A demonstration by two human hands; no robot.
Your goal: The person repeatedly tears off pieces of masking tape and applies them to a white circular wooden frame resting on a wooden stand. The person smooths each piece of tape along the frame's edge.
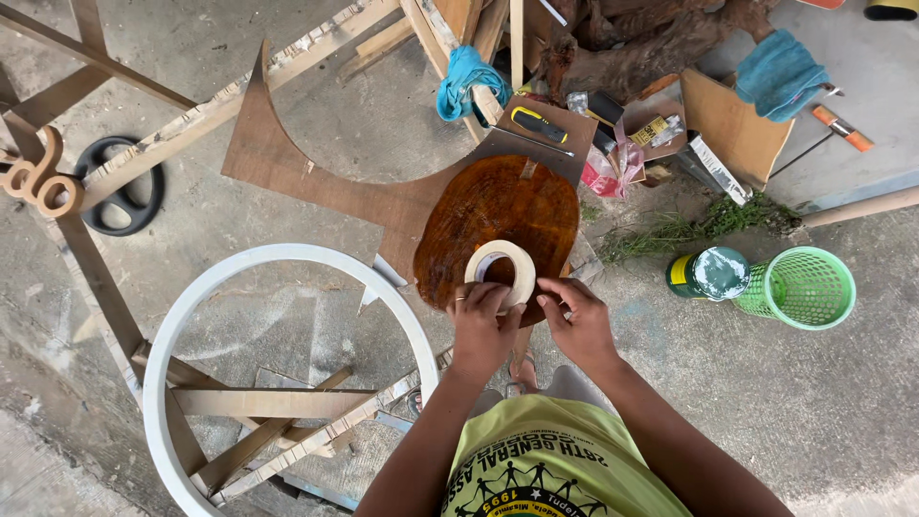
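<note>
Just smooth round tape roll [501, 269]

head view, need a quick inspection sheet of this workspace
surface: bare concrete floor, stained.
job's things: roll of tape over a glossy oval wooden board.
clutter: white ring, wood strips, green basket, lidded can, screwdriver, blue cloths.
grippers: left hand and right hand both on the roll of tape.
cables: nothing seen.
surroundings: tuft of grass, logs.
</note>
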